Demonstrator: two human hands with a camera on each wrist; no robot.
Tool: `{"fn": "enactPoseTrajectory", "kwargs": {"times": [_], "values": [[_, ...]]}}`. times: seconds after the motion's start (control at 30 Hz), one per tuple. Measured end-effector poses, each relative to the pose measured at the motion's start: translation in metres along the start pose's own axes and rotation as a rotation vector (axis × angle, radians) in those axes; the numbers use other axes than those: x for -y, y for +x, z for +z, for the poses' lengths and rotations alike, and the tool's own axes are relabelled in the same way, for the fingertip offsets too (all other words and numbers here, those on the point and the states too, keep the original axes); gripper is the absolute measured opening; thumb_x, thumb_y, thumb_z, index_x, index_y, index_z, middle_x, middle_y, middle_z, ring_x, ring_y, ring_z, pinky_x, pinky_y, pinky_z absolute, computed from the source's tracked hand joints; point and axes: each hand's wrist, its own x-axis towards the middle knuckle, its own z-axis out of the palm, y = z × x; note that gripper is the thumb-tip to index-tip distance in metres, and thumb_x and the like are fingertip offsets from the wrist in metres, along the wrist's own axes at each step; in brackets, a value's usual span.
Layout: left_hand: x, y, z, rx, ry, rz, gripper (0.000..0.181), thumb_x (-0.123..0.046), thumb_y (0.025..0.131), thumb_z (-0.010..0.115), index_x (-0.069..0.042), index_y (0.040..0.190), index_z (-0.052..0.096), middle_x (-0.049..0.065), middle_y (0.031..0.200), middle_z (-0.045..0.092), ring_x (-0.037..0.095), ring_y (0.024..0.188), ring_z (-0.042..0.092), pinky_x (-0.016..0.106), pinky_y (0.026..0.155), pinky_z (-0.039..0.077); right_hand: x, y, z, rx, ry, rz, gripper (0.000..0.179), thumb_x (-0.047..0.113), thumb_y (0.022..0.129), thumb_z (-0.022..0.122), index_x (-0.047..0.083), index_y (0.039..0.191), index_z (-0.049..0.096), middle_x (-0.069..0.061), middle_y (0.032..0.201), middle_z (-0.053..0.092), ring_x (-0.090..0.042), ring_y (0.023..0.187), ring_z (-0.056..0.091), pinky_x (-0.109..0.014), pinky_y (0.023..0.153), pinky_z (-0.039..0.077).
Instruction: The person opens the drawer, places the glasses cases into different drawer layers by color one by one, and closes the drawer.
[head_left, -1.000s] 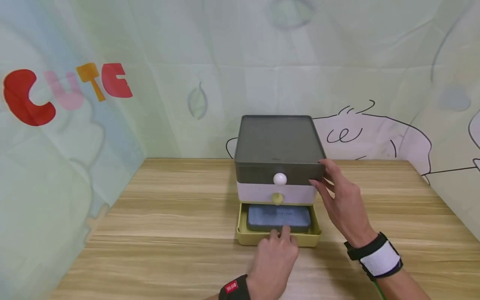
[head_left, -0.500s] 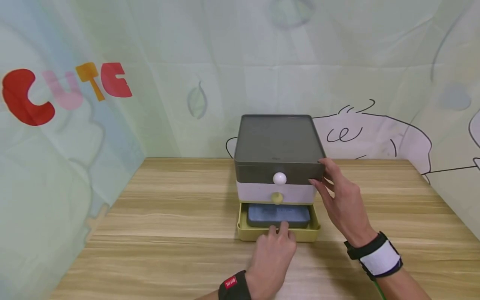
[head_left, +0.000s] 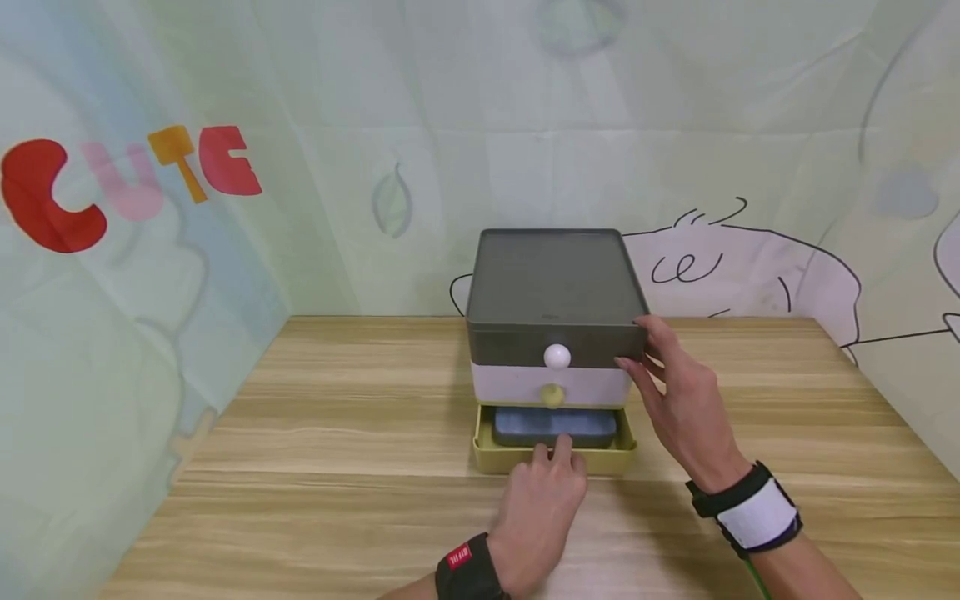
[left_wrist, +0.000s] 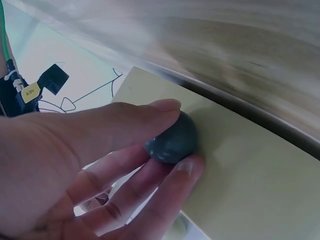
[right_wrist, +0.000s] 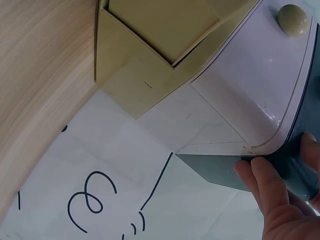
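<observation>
A small desktop drawer unit (head_left: 551, 279) has a dark grey top tier with a white knob (head_left: 557, 357) and a white middle tier with a yellow knob (head_left: 552, 395). Its yellow bottom drawer (head_left: 491, 460) stands part way out. Inside lies a blue-grey flat case (head_left: 517, 425), its back end hidden under the tier above. My left hand (head_left: 542, 504) pinches the bottom drawer's dark round knob (left_wrist: 176, 142) between thumb and fingers. My right hand (head_left: 688, 408) grips the front right corner of the grey top tier, as the right wrist view also shows.
The unit stands on a wood-grain table (head_left: 360, 400). Behind it hangs a pale printed cloth (head_left: 322, 208) with cartoon drawings and coloured letters at the left. Bands with gear circle both wrists.
The yellow bottom drawer has slid inward with the case in it. My left hand has followed, moving slightly away from me. My right hand stays on the corner.
</observation>
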Motion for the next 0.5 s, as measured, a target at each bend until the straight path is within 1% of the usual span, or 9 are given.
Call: {"fn": "enactPoseTrajectory", "kwargs": {"times": [0.1,0.27,0.37,0.5], "values": [[0.001,0.001,0.002,-0.019,0.004,-0.006,0.015,-0.015,0.078,0.082,-0.018,0.084,0.069,-0.002,0.09,0.059,0.01,0.066,0.056,0.024,0.043,0.043,0.0,0.001,0.0,0.0,0.004,0.0,0.062,0.002,0.087,0.075,0.009,0.141,0.046,-0.02,0.124,0.072,-0.038,0.11,0.072,-0.047,0.082,0.059],[0.003,0.004,0.004,0.007,-0.016,-0.004,0.017,-0.015,0.077,0.082,-0.017,0.087,0.07,-0.002,0.092,0.06,0.01,0.068,0.058,0.024,0.044,0.045,0.001,0.001,0.0,0.002,0.001,0.002,0.062,0.002,0.087,0.075,0.009,0.141,0.046,-0.02,0.125,0.071,-0.039,0.11,0.072,-0.047,0.082,0.059],[0.005,0.005,0.007,0.008,-0.027,0.001,0.016,-0.015,0.078,0.082,-0.017,0.09,0.071,-0.001,0.094,0.062,0.01,0.07,0.06,0.025,0.045,0.046,0.001,0.001,0.0,0.006,0.001,0.007,0.063,0.001,0.087,0.075,0.009,0.142,0.046,-0.02,0.125,0.071,-0.039,0.11,0.072,-0.048,0.082,0.059],[0.008,0.007,0.012,-0.029,-0.02,0.015,0.015,-0.015,0.079,0.081,-0.017,0.091,0.072,-0.001,0.097,0.064,0.011,0.071,0.062,0.026,0.046,0.048,0.001,0.0,-0.001,0.007,0.003,0.009,0.063,0.0,0.086,0.075,0.009,0.142,0.045,-0.021,0.126,0.071,-0.04,0.11,0.072,-0.048,0.082,0.059]]}}
